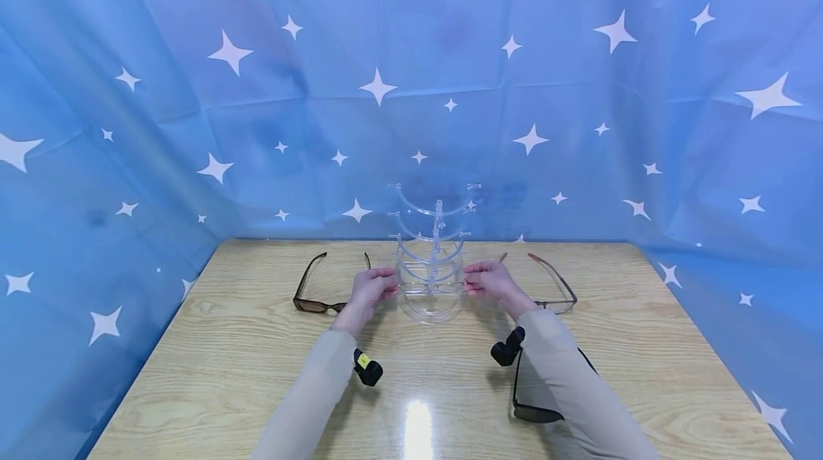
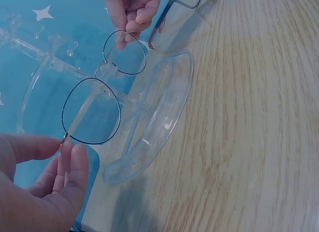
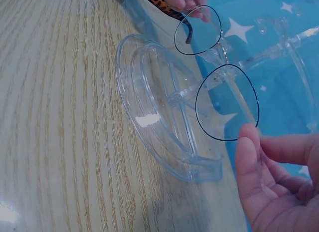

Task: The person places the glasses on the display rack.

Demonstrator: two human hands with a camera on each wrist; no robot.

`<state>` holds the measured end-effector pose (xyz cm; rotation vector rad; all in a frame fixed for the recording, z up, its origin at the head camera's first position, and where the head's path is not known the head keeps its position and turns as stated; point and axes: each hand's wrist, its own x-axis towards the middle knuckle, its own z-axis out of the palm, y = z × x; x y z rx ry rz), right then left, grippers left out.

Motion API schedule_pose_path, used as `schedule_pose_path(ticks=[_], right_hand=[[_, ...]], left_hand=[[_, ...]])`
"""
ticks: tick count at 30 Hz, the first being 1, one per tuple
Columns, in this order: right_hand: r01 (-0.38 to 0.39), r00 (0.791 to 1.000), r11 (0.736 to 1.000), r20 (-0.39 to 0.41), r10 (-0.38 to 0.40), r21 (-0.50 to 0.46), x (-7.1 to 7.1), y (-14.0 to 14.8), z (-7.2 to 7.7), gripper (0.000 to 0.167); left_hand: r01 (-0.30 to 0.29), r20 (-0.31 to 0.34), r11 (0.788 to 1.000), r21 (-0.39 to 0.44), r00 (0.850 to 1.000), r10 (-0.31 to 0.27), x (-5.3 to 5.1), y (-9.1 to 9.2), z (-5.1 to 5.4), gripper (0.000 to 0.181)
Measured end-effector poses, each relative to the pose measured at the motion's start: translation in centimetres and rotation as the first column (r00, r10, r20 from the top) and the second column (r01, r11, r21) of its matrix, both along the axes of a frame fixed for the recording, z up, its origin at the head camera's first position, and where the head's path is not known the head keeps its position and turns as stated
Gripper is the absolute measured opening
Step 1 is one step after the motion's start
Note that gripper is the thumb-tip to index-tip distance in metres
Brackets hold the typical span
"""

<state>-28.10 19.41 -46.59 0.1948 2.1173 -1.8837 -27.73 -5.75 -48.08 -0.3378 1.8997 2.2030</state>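
Note:
A clear multi-tier eyeglasses stand [image 1: 436, 242] is upright on the table in the head view. On its lowest tier sit round glasses [image 2: 95, 78] with thin dark wire rims, their bridge against the clear post. My left hand [image 1: 373, 289] pinches the frame at its left hinge between thumb and fingers. At the opposite hinge, my right hand [image 1: 491, 281] pinches the frame the same way. The stand's curved base [image 3: 148, 117] shows below the lenses in both wrist views. The temples are mostly hidden behind my fingers and the stand.
Brown-tinted sunglasses [image 1: 313, 307] lie beyond my left wrist, partly covered by it. Dark-rimmed glasses [image 1: 567, 301] lie beyond my right wrist. Black sunglasses [image 1: 536, 414] are partly under my right forearm. A blue star-patterned cloth [image 1: 450, 53] hangs behind the wooden table [image 1: 225, 346].

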Motion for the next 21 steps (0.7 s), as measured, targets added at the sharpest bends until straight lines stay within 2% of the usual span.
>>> schedule_pose_path(ticks=[5, 15, 21], right_hand=[[0.001, 1.0, 1.0, -0.005, -0.001, 0.003, 0.1, -0.09, 0.03, 0.033], [0.01, 1.0, 1.0, -0.002, -0.01, -0.025, 0.34, -0.1, 0.04, 0.034], [0.01, 1.0, 1.0, -0.003, -0.01, -0.004, 0.53, -0.2, 0.27, 0.034]], left_hand=[[-0.007, -0.025, 1.0, -0.028, 1.0, 0.006, 0.08, 0.14, -0.06, 0.032], [-0.01, -0.008, 0.997, -0.078, 1.0, 0.009, 0.18, 0.22, 0.23, 0.03], [-0.018, -0.014, 0.995, -0.094, 1.0, 0.017, 0.26, 0.24, 0.42, 0.03]])
